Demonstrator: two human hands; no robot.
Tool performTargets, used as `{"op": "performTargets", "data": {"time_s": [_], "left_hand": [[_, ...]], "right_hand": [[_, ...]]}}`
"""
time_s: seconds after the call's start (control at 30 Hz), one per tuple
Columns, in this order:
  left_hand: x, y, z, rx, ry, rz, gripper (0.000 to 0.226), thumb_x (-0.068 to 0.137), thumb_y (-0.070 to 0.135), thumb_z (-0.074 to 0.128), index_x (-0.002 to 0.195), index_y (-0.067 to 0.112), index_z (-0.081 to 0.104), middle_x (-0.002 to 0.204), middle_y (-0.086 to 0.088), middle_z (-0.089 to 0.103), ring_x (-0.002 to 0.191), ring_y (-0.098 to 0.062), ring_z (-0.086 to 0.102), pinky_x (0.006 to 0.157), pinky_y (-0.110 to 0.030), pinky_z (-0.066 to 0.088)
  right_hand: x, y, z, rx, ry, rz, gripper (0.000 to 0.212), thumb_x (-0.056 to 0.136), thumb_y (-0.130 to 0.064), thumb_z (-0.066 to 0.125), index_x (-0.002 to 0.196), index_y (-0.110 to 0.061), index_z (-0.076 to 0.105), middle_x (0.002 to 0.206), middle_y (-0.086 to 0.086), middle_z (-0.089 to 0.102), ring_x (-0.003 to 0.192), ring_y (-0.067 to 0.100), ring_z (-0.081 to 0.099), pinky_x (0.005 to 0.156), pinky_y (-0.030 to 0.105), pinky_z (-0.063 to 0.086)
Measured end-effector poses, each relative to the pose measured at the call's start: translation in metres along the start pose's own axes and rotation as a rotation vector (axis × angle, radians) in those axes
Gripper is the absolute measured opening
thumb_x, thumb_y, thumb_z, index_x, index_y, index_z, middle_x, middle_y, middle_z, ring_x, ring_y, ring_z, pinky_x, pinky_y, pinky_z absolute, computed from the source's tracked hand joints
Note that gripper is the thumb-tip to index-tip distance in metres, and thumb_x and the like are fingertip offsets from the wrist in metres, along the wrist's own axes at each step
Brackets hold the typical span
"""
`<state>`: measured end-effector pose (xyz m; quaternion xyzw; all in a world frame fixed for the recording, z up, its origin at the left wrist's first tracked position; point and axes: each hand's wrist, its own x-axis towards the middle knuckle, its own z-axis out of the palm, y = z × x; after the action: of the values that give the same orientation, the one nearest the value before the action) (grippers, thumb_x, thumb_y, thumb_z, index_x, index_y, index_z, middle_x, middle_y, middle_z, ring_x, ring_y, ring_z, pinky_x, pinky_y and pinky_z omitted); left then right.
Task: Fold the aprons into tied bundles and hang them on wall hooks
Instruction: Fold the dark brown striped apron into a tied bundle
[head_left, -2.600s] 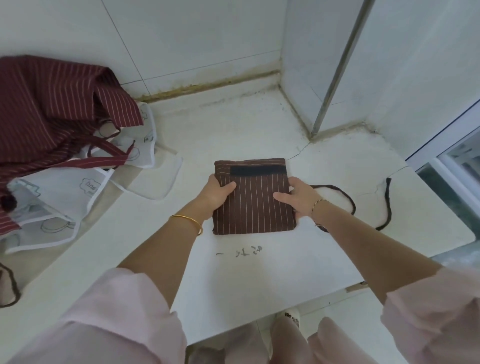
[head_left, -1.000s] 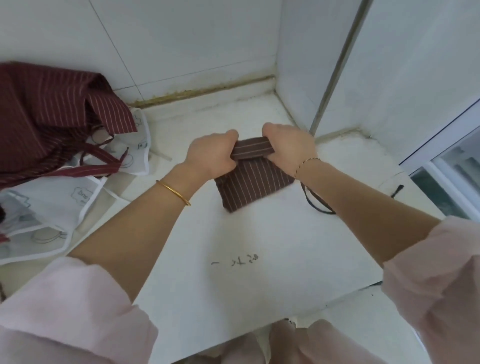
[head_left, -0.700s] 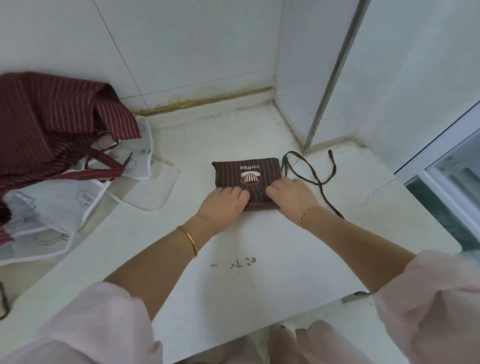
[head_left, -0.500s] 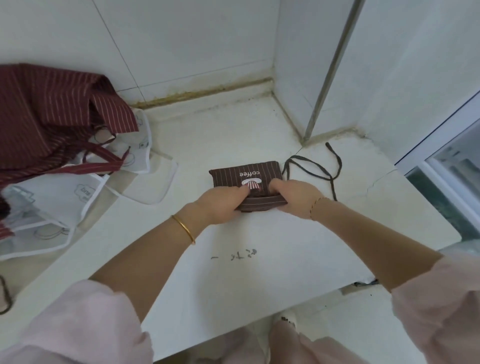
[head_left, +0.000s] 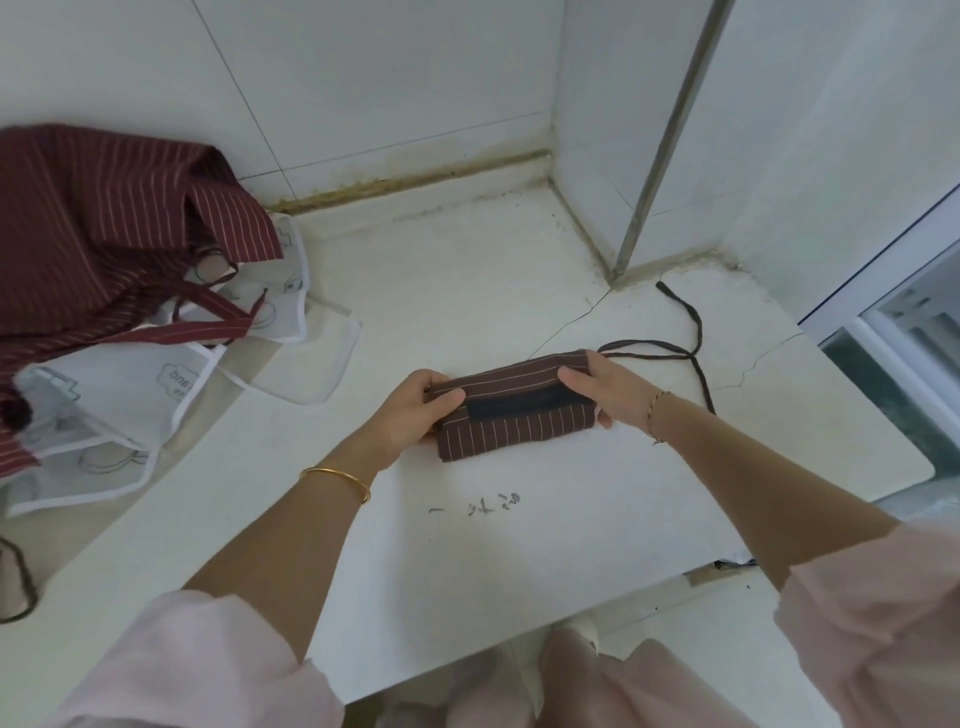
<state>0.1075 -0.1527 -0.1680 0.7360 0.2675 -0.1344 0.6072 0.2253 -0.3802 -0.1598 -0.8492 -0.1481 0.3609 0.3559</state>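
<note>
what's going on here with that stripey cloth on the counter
A person is folding a brown striped apron into a small bundle on a white counter. The left hand grips one end and the right hand grips the other. Its ties trail loose on the counter, not yet wrapped round. A red striped apron and white aprons lie heaped at the left.
</note>
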Motion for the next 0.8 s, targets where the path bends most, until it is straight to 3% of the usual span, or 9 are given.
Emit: {"op": "performTargets", "data": {"time_s": [0.07, 0.13, 0.23, 0.37, 0.47, 0.53, 0.6, 0.7, 0.8], "left_hand": [[0.0, 0.005, 0.004, 0.139, 0.045, 0.037, 0.019, 0.098, 0.03, 0.048, 0.11, 0.017, 0.043, 0.111, -0.011, 0.06, 0.099, -0.024, 0.061, 0.089, -0.042, 0.053], [0.003, 0.009, 0.01, 0.299, 0.087, 0.065, 0.019, 0.1, 0.029, 0.04, 0.114, 0.016, 0.039, 0.109, -0.008, 0.056, 0.095, -0.021, 0.058, 0.08, -0.034, 0.054], [0.004, 0.011, 0.016, 0.469, 0.123, 0.049, 0.024, 0.102, 0.027, 0.036, 0.12, 0.011, 0.037, 0.106, -0.007, 0.054, 0.088, -0.016, 0.055, 0.064, -0.021, 0.047], [0.002, 0.016, 0.009, 0.407, -0.043, -0.15, 0.024, 0.099, 0.019, 0.043, 0.116, 0.003, 0.046, 0.104, -0.015, 0.064, 0.088, -0.025, 0.068, 0.077, -0.04, 0.058], [0.003, 0.036, 0.008, 0.66, -0.141, -0.268, 0.026, 0.096, 0.015, 0.046, 0.116, 0.0, 0.049, 0.11, -0.018, 0.062, 0.089, -0.029, 0.068, 0.077, -0.036, 0.058], [0.011, 0.05, 0.015, 0.941, -0.03, -0.114, 0.035, 0.093, 0.019, 0.049, 0.124, 0.001, 0.047, 0.124, -0.018, 0.052, 0.107, -0.031, 0.058, 0.085, -0.034, 0.05], [0.02, 0.056, 0.03, 0.931, -0.031, 0.046, 0.046, 0.095, 0.029, 0.049, 0.134, 0.005, 0.043, 0.133, -0.014, 0.046, 0.118, -0.03, 0.049, 0.094, -0.034, 0.043], [0.028, 0.052, 0.053, 0.975, -0.19, 0.084, 0.049, 0.093, 0.044, 0.051, 0.125, 0.008, 0.048, 0.124, -0.013, 0.051, 0.107, -0.028, 0.053, 0.089, -0.037, 0.045], [0.033, 0.046, 0.059, 0.994, -0.186, 0.023, 0.046, 0.087, 0.045, 0.06, 0.113, 0.007, 0.051, 0.106, -0.011, 0.057, 0.096, -0.028, 0.057, 0.081, -0.037, 0.048]], "right_hand": [[0.002, -0.004, 0.006, -0.035, 0.088, -0.017, 0.045, 0.1, -0.04, 0.037, 0.13, -0.007, 0.039, 0.114, 0.009, 0.054, 0.077, 0.017, 0.054, 0.072, 0.028, 0.043], [0.005, -0.008, 0.012, -0.11, 0.176, 0.008, 0.043, 0.1, -0.038, 0.034, 0.127, -0.004, 0.04, 0.115, 0.012, 0.053, 0.101, 0.027, 0.053, 0.085, 0.034, 0.041], [0.008, -0.01, 0.025, -0.29, 0.26, 0.052, 0.035, 0.101, -0.038, 0.032, 0.109, -0.006, 0.042, 0.096, 0.008, 0.052, 0.096, 0.03, 0.054, 0.081, 0.036, 0.041], [0.008, -0.004, 0.04, -0.319, 0.308, 0.028, 0.032, 0.099, -0.035, 0.04, 0.115, -0.007, 0.04, 0.091, 0.008, 0.056, 0.087, 0.031, 0.059, 0.075, 0.037, 0.046], [0.006, -0.002, 0.044, -0.246, 0.306, 0.034, 0.037, 0.095, -0.031, 0.05, 0.12, -0.009, 0.035, 0.091, 0.008, 0.056, 0.082, 0.029, 0.059, 0.077, 0.039, 0.05], [0.006, -0.003, 0.044, -0.209, 0.296, 0.05, 0.039, 0.093, -0.03, 0.054, 0.12, -0.011, 0.035, 0.094, 0.009, 0.058, 0.084, 0.029, 0.06, 0.079, 0.04, 0.051], [0.006, -0.004, 0.045, -0.175, 0.291, 0.075, 0.04, 0.092, -0.03, 0.055, 0.122, -0.012, 0.035, 0.098, 0.009, 0.059, 0.087, 0.029, 0.061, 0.081, 0.04, 0.051], [0.007, -0.004, 0.045, -0.185, 0.296, 0.1, 0.041, 0.092, -0.03, 0.056, 0.122, -0.012, 0.036, 0.103, 0.011, 0.061, 0.089, 0.03, 0.061, 0.082, 0.041, 0.051], [0.009, -0.006, 0.043, -0.239, 0.291, 0.137, 0.047, 0.089, -0.034, 0.06, 0.122, -0.011, 0.035, 0.113, 0.012, 0.056, 0.095, 0.03, 0.059, 0.083, 0.04, 0.05]]}}
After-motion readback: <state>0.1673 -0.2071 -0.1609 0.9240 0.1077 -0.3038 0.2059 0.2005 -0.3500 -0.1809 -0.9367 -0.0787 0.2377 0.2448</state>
